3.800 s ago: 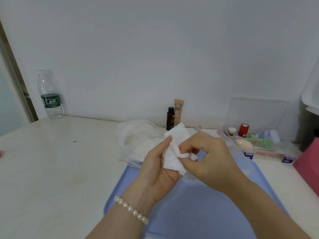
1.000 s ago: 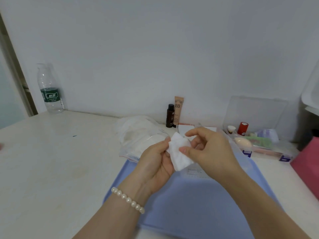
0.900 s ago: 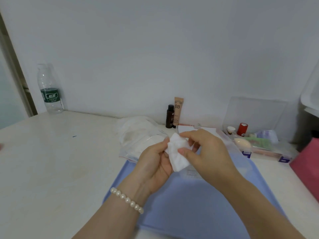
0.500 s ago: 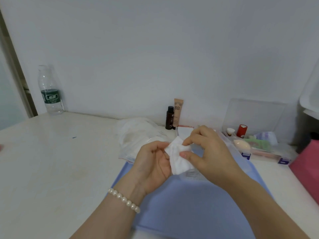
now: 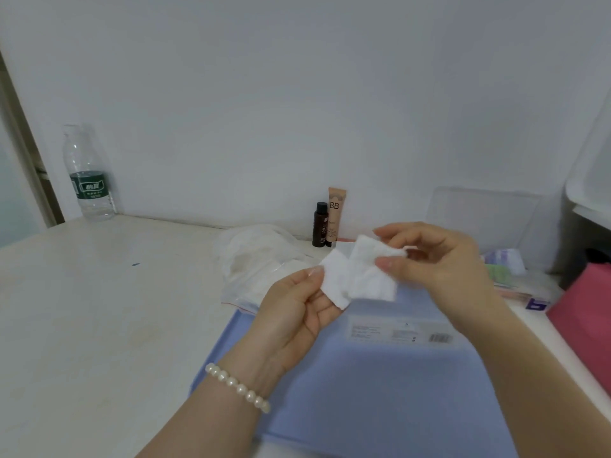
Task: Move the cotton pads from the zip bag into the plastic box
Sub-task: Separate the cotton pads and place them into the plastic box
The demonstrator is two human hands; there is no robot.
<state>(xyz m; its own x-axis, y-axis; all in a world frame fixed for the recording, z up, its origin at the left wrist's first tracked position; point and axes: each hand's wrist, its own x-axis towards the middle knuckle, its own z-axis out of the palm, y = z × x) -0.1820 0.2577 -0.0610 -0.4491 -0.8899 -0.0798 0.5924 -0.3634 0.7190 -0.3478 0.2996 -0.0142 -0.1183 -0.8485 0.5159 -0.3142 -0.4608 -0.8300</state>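
Above a pale counter, left hand and right hand each pinch overlapping cotton pads; zip bag lies behind, plastic box beneath.

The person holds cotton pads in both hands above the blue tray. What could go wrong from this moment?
1. The right hand pinches one cotton pad only by its corner, so it may slip and fall onto the blue tray.
2. The left hand holds its pad by an edge, overlapping the other; they may cling and not separate.
3. The zip bag lies beside the hands; a forearm could push it.
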